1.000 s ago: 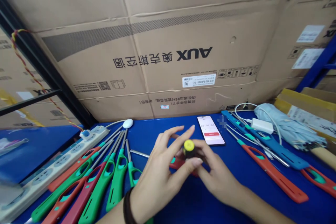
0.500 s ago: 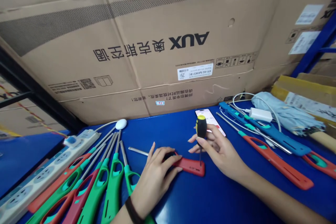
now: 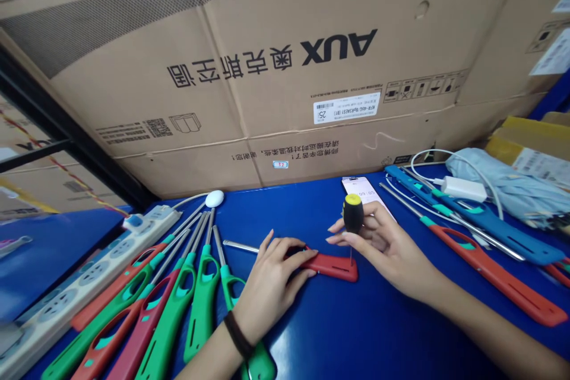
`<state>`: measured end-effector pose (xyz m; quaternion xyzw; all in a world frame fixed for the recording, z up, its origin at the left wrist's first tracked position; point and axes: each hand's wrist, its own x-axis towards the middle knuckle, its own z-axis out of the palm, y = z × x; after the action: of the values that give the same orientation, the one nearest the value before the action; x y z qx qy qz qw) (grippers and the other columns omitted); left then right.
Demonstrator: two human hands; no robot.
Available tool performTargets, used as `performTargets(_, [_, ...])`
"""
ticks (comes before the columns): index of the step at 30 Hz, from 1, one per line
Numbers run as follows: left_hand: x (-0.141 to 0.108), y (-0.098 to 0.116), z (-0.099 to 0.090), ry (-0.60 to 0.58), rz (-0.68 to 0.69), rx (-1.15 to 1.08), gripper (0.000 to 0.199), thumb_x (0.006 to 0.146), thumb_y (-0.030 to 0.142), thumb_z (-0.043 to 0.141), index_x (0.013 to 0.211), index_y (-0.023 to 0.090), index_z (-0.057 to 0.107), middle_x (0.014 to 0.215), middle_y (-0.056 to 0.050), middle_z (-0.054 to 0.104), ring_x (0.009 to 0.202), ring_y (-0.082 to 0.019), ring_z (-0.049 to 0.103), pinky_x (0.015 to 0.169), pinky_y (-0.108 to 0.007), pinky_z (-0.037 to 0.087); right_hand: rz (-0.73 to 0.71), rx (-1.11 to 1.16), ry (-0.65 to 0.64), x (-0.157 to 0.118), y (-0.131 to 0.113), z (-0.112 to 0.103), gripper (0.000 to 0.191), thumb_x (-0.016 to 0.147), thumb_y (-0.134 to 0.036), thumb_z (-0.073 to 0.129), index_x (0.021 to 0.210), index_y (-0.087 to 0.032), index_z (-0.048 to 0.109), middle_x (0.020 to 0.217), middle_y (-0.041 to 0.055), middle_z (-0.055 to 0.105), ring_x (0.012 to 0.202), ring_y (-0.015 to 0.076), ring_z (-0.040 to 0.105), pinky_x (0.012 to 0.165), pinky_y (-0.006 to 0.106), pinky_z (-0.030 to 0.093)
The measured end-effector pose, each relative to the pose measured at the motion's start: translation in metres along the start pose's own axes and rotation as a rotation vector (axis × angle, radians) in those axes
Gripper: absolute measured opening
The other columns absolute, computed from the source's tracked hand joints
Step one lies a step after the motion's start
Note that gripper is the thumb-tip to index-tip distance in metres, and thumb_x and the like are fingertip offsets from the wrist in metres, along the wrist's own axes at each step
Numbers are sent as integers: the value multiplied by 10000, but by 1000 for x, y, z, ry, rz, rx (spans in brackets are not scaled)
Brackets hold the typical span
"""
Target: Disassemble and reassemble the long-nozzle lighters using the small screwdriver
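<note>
A red long-necked gas lighter (image 3: 335, 266) lies on the blue tabletop (image 3: 307, 332), its metal tube pointing left. My left hand (image 3: 280, 267) grips its middle, fingers over the trigger part, which is hidden. In my right hand (image 3: 389, 249) is a screwdriver (image 3: 353, 214) with a black and yellow handle, pinched between thumb and fingers. It stands nearly upright, with its thin shaft down at the right end of the lighter's red handle. Whether the tip sits in a screw is too small to tell.
Several green and red lighters (image 3: 167, 326) fan out at left beside a white power strip (image 3: 89, 285). A phone (image 3: 363, 190) lies behind my right hand. Orange (image 3: 499, 273) and blue lighters (image 3: 503, 228), a white charger (image 3: 464, 188) and a folded light-blue umbrella (image 3: 503, 184) are at right. A large cardboard box (image 3: 267, 107) stands behind.
The whole view has shifted, so things appear a little further right. Both hands keep their grips on the lighter and the screwdriver, which stays at the same end of the handle.
</note>
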<state>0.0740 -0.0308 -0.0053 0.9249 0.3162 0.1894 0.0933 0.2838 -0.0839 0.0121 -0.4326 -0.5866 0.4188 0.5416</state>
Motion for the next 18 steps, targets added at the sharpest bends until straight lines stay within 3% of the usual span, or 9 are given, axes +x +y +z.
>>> performTargets(5, [0, 0, 0, 11, -4, 5, 252, 881, 266, 568, 1128, 294, 612, 1101, -29, 603, 1035, -198, 573, 1050, -541, 310, 4, 256, 106, -1, 9, 5, 126, 855, -249, 509, 965, -270, 451, 772, -31, 482, 664, 114, 487, 636, 253, 440])
performTargets(9, [0, 0, 0, 11, 8, 9, 247, 882, 268, 568, 1123, 298, 615, 1094, -29, 606, 1025, -197, 575, 1041, -539, 317, 50, 457, 118, -1, 7, 6, 233, 872, -363, 454, 1078, -289, 533, 781, -6, 455, 694, 138, 448, 640, 255, 423])
performTargets(14, [1, 0, 0, 16, 3, -7, 249, 881, 262, 570, 1123, 299, 614, 1095, -24, 603, 1019, -195, 575, 1037, -531, 325, 110, 470, 171, 0, 2, 8, 381, 925, -516, 289, 1175, -342, 518, 790, 5, 455, 700, 160, 466, 642, 268, 449])
performTargets(18, [0, 1, 1, 11, 6, -13, 252, 883, 258, 566, 1127, 299, 611, 1115, -27, 596, 1031, -199, 569, 1040, -534, 321, 53, 391, 218, 4, 4, 10, 356, 917, -538, 333, 1070, -294, 543, 787, 9, 487, 654, 149, 477, 645, 272, 467])
